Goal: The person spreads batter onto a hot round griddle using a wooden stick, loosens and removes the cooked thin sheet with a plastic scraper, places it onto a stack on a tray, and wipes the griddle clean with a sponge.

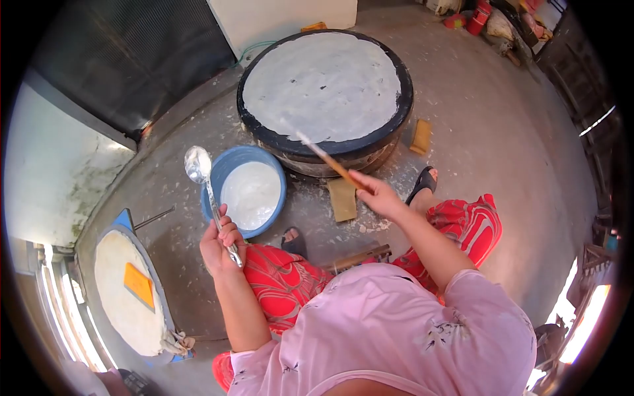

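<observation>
Spoon (212,198), shiny metal, lies left of the griddle (406,102) and nearer than it, its handle wrapped by the left hand (221,245) — probably light and stiff, perhaps slippery where white smears the bowl, so best held low on the handle. Its long axis runs forward, bowl end leaning left, away from the griddle. On the griddle's near side, the right hand (382,195) pinches the wooden stick (333,164), likely light and rigid too. That slants forward-left, pale tip at the griddle's near rim — touching or just above, I cannot tell.
</observation>
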A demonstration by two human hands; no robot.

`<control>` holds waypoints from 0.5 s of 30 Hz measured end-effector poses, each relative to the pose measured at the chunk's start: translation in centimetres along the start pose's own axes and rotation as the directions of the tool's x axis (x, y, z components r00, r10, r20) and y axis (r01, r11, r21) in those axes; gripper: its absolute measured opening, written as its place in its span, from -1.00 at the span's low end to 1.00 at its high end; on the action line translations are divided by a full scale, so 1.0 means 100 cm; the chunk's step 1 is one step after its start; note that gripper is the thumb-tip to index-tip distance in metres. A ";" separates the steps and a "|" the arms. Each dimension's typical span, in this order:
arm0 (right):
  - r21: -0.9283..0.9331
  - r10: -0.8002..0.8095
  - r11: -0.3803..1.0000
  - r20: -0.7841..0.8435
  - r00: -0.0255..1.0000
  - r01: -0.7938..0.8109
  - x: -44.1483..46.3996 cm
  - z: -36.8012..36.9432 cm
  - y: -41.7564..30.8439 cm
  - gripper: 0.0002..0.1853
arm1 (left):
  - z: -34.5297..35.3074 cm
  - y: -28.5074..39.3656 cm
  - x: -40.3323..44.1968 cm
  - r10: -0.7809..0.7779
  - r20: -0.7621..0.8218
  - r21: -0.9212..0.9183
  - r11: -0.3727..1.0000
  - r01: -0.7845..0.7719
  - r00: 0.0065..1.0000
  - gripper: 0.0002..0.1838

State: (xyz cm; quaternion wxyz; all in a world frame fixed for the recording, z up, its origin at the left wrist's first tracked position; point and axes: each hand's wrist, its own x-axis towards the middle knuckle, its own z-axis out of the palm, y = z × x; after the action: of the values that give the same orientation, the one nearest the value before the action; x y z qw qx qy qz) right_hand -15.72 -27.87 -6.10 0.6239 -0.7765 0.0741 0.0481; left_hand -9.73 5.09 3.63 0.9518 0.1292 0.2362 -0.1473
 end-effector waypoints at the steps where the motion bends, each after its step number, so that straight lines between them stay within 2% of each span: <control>1: -0.074 -0.316 0.948 -0.119 0.941 0.309 0.008 -0.003 -0.003 -0.40 | 0.000 0.001 -0.001 -0.007 0.020 0.010 1.000 0.006 1.000 -0.64; 2: -0.074 -0.320 0.947 -0.113 0.941 0.313 0.009 -0.011 -0.008 -0.40 | 0.001 0.003 -0.003 0.000 0.022 0.007 1.000 0.000 1.000 -0.64; 3: 0.195 -0.127 0.971 -0.070 0.989 0.138 -0.001 -0.018 -0.046 -0.32 | 0.004 0.006 -0.005 -0.019 0.036 -0.024 1.000 0.020 0.999 -0.64; 4: 0.436 0.056 0.898 0.023 0.998 -0.060 -0.005 -0.021 -0.068 -0.24 | 0.006 0.010 -0.007 -0.038 0.052 -0.054 0.998 0.041 0.998 -0.63; 5: 0.432 0.049 0.900 0.027 0.998 -0.055 -0.001 -0.022 -0.061 -0.24 | 0.007 0.014 -0.009 -0.033 0.058 -0.059 0.998 0.036 0.998 -0.63; 7: 0.346 0.216 0.914 0.031 0.976 -0.213 0.014 -0.030 -0.039 -0.18 | 0.007 0.023 -0.013 -0.062 0.059 -0.041 0.997 0.065 0.996 -0.63; 8: 0.230 0.220 0.951 -0.027 0.975 -0.208 0.019 -0.032 -0.035 -0.23 | 0.003 0.028 -0.014 -0.056 0.066 -0.052 0.997 0.060 0.996 -0.63; 9: 0.219 0.215 0.954 -0.021 0.976 -0.206 0.020 -0.032 -0.050 -0.23 | -0.003 0.033 -0.013 -0.074 0.029 0.002 0.997 0.074 0.997 -0.65; 11: 0.514 0.131 0.852 -0.016 0.991 -0.104 0.015 -0.029 -0.090 -0.32 | -0.022 0.044 -0.009 -0.083 -0.011 0.053 0.995 0.083 0.997 -0.66; 12: 0.463 0.148 0.875 0.024 0.989 -0.142 0.018 -0.032 -0.088 -0.45 | -0.037 0.049 -0.004 -0.075 -0.087 0.147 0.985 0.087 0.993 -0.69; 14: 0.388 0.186 0.904 0.016 0.983 -0.177 0.034 -0.035 -0.060 -0.46 | -0.060 0.052 0.004 -0.015 -0.230 0.322 0.942 0.091 0.973 -0.74; 15: 0.315 0.233 0.923 0.003 0.972 -0.222 0.042 -0.033 -0.047 -0.47 | -0.077 0.055 0.010 -0.032 -0.238 0.346 0.931 0.115 0.971 -0.74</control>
State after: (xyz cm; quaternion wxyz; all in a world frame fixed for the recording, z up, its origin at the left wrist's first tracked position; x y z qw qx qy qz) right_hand -10.82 -30.37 -1.54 0.7278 -0.6546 0.1813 0.0946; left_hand -10.14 12.41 -2.47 0.8728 0.3070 0.3178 -0.2075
